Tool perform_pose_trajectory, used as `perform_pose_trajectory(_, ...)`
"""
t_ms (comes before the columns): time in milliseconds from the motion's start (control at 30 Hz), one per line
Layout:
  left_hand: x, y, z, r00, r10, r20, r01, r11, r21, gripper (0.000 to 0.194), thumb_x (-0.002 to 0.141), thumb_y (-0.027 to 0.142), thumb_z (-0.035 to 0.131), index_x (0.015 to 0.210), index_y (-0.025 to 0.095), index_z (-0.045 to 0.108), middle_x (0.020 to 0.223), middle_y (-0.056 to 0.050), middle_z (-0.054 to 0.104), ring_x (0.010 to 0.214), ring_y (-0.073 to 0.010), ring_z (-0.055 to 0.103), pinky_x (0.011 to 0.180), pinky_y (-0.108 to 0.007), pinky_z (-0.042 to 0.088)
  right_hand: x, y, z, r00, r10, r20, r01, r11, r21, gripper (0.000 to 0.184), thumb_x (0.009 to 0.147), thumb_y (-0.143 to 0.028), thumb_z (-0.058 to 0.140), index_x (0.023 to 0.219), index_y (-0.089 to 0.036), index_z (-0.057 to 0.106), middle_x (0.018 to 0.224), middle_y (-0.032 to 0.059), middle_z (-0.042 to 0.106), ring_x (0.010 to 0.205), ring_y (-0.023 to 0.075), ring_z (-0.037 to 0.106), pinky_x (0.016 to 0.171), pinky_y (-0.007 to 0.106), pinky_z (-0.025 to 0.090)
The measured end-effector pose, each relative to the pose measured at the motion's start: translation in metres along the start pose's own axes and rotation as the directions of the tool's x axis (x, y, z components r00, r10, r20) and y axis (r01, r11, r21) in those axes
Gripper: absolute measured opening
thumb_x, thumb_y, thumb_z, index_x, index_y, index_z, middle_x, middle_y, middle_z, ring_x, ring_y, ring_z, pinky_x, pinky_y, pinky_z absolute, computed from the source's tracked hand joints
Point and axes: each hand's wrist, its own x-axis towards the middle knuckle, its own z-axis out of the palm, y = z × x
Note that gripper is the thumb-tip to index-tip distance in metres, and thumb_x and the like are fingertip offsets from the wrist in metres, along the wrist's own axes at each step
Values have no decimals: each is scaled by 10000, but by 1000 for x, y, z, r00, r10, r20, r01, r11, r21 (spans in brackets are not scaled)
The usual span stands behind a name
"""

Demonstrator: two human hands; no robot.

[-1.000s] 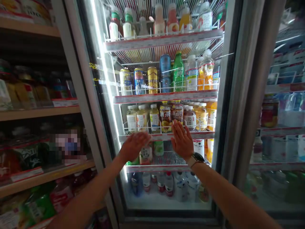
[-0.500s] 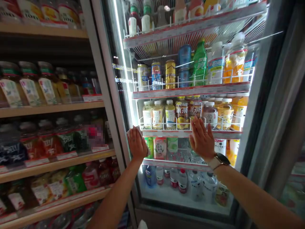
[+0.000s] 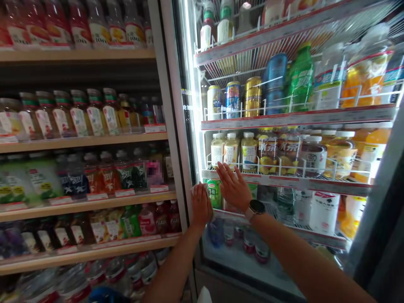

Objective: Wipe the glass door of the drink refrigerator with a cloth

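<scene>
Two hands have drawn closer on the cooler's glass door (image 3: 189, 105): my left hand (image 3: 201, 205) flat over what may be a white cloth (image 3: 211, 214), my right hand (image 3: 232, 187) open, spread, gripping nothing.

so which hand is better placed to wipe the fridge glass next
Probably the left hand: it holds a white cloth against the fridge's glass door, while the right hand looks bare, spread open.

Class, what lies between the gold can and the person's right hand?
Head view: a red-edged shelf under the gold can, then a row of capped bottles, above the right hand.
</scene>
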Motion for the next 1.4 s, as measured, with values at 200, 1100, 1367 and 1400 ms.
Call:
perform_pose_trajectory(200,70,0,-13,998,60,6,-60,997,-40,616,998,196,355,1579,179,150,1613,-133,258,1524,-231,115,1243,-519,155,-3,-1,-2,1000,15,9,-15,1000,-17,744,945,-198,451,1581,-75,85,1597,129,313,1479,260,298,1232,484,142)
perform_pose_trajectory(1100,66,34,6,880,-446,-164,440,895,-74,581,1021,265,293,1578,162,165,1610,-171,273,1530,-237,134,1230,-564,141,-3,-1,2,999,32,13,-31,999,-30,727,956,-208,413,1585,-85,71,1601,116,312,1494,243,265,1245,461,71)
perform_pose_trajectory(1367,186,31,-8,888,-442,-131,416,891,-184,597,1007,337,282,1571,159,208,1641,-105,214,1539,-237,79,1244,-540,51,-4,0,-1,999,29,30,-29,1000,-7,721,967,-227,409,1581,-70,66,1604,126,296,1495,253,263,1242,459,112)
perform_pose_trajectory(1400,182,31,-8,901,-411,-138,386,906,-172,592,1008,333,281,1570,161,214,1637,-104,231,1538,-228,93,1248,-525,56,-4,0,-1,999,30,31,-30,1000,-4,728,963,-225,412,1581,-72,59,1604,127,297,1493,255,267,1239,465,121)
